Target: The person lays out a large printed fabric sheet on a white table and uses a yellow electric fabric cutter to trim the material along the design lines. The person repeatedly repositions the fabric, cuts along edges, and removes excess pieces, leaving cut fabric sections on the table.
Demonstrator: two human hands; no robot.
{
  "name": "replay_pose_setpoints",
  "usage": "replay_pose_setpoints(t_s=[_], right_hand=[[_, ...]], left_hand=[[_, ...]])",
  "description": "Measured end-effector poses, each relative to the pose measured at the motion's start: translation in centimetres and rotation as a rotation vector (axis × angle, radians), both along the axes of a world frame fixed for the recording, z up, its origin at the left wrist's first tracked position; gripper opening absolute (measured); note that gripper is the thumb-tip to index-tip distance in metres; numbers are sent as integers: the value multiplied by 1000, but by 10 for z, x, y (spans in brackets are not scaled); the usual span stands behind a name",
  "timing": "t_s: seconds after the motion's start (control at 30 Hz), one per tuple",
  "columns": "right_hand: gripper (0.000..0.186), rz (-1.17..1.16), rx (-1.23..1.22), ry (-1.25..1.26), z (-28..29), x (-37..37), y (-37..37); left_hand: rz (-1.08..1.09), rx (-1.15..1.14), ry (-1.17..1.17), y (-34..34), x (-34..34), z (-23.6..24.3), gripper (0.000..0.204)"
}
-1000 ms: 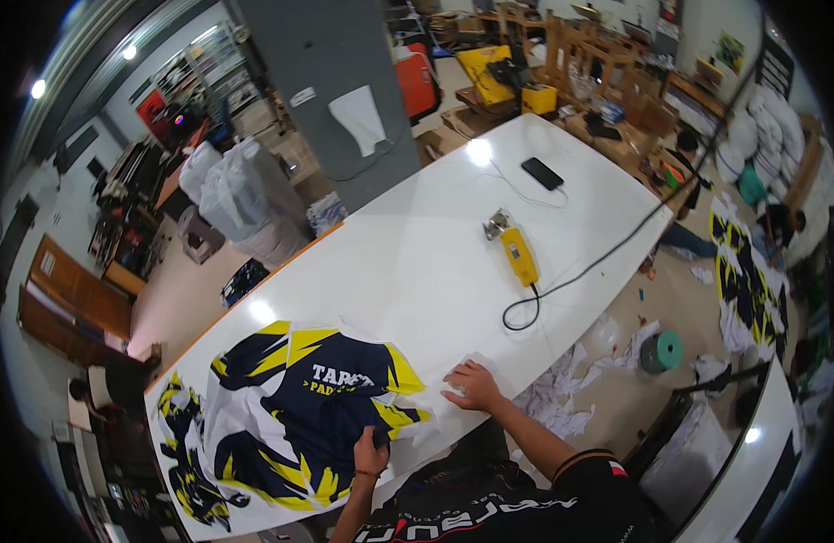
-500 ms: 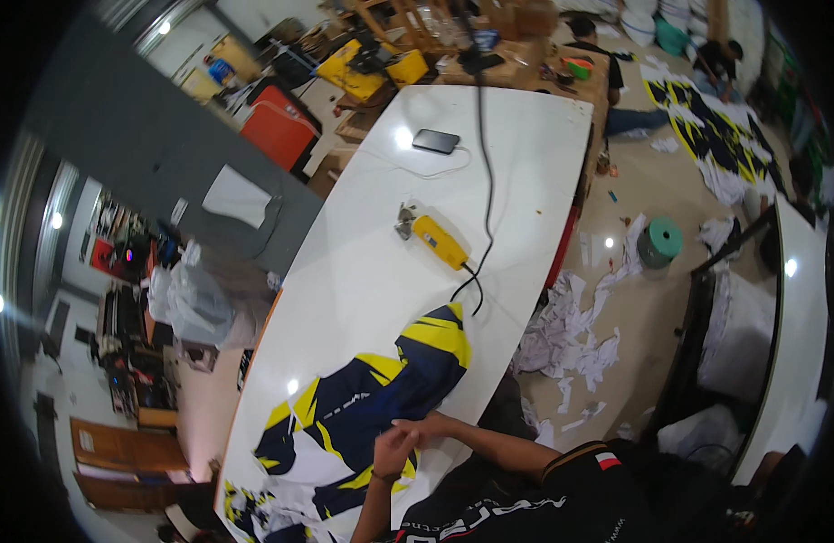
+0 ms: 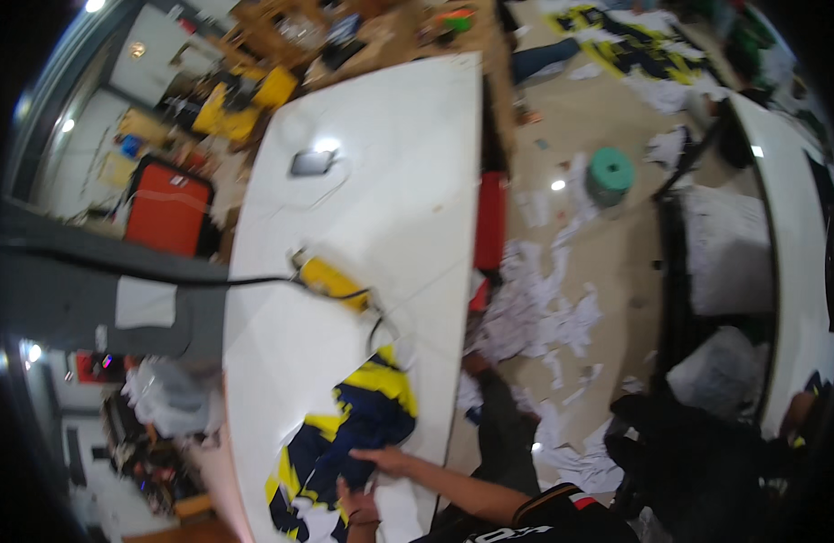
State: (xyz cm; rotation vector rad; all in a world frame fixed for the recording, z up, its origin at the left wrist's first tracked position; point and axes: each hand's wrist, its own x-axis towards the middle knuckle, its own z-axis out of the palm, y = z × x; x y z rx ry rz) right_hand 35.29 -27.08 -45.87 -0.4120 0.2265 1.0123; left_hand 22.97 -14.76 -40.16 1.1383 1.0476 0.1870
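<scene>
Navy, yellow and white printed fabric (image 3: pixel 376 403) lies bunched on the near part of the white table (image 3: pixel 408 226). My right hand (image 3: pixel 385 460) rests on it with fingers stretched out toward the left. Just below and left of it, my left hand (image 3: pixel 355 502) touches the fabric with its fingers apart; it is somewhat blurred. Beyond the fabric is a yellow electric cutting tool (image 3: pixel 331 285) with a black cord. Farther back lies a phone (image 3: pixel 310 163) on a thin white cable.
A grey column (image 3: pixel 91 308) and plastic bags (image 3: pixel 173 398) stand left. Right are paper scraps (image 3: pixel 516 317), a green roll (image 3: pixel 609 176) and another table (image 3: pixel 788 181). Co-workers (image 3: pixel 539 59) and printed pieces (image 3: pixel 643 50) are on the far floor. A cord hangs across the column.
My view has swung right. My hands, together half a second ago, are now apart on the fabric. The fabric lies more bunched, reaching farther up the table than one second ago.
</scene>
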Motion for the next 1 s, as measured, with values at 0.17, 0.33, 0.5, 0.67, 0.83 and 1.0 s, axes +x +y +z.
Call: replay_pose_setpoints(t_s=[0.17, 0.33, 0.5, 0.67, 0.83, 1.0], right_hand=[[66, 80, 83, 79, -10, -2, -2], [58, 155, -15, 88, -12, 3, -8], [52, 144, 38, 24, -13, 9, -22], [44, 2, 100, -32, 38, 38, -59], [33, -124, 615, -98, 147, 72, -108], [53, -556, 398, -598, 251, 108, -124]], left_hand=[[276, -73, -103, 4, 34, 19, 50], [410, -142, -259, 22, 54, 38, 51], [449, -29, -290, 40, 63, 50, 54], [628, 164, -415, 97, 16, 72, 57], [1075, 554, -618, 179, -157, 111, 60], [1153, 602, -853, 186, -297, 169, 55]])
